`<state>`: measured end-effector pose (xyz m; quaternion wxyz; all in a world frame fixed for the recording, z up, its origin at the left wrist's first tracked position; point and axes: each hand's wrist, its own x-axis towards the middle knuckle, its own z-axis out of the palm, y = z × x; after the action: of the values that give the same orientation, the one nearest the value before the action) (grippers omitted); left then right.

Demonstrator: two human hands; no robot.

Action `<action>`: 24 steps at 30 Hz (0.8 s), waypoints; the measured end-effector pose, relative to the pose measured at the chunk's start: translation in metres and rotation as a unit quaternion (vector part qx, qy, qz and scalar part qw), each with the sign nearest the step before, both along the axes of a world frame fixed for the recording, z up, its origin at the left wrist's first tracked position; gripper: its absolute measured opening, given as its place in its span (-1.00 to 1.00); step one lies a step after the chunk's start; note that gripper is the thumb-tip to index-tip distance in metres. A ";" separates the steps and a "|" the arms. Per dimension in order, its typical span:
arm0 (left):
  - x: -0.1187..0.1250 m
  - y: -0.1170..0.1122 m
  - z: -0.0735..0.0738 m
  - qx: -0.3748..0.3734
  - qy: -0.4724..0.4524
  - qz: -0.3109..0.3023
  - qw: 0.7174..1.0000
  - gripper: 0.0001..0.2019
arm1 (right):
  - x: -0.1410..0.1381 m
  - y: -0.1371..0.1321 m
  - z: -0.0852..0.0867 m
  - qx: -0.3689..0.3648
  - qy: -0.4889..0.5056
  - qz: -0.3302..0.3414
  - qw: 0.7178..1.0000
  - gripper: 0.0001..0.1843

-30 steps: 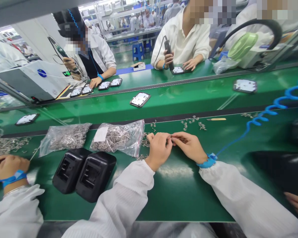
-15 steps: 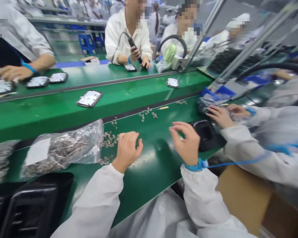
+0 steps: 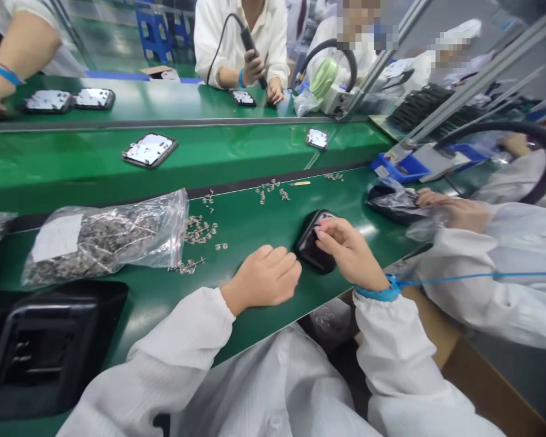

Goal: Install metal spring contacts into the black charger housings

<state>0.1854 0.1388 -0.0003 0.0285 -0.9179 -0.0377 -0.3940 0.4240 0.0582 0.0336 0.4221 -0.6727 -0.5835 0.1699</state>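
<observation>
My right hand is closed over the near end of a black plastic housing that lies on the green mat. A blue wrist strap sits on that wrist. Just left of the housing, my left hand rests on the mat as a loose fist, almost touching it. What the fist holds, if anything, is hidden. Loose small metal clips lie scattered farther back on the left.
A clear bag of metal clips lies at the left, with more black housings at the near left edge. Flat plates ride the green conveyor behind. A co-worker's hand handles a bag at the right. A cardboard box stands below the table's edge.
The view has swung right. My hands parted from a shared pinch. My right hand reached right and now grips a black housing drawn in front of me. My left hand closed beside it.
</observation>
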 end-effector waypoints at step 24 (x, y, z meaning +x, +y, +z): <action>-0.001 -0.001 -0.009 -0.038 0.016 0.046 0.998 -0.66 | -0.027 0.065 0.021 0.095 -0.466 0.322 0.819 -0.69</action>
<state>0.1844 0.1373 -0.0089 0.0122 -0.9220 -0.0939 -0.3754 0.3965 0.1232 0.0545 0.0829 -0.4020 -0.9071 -0.0935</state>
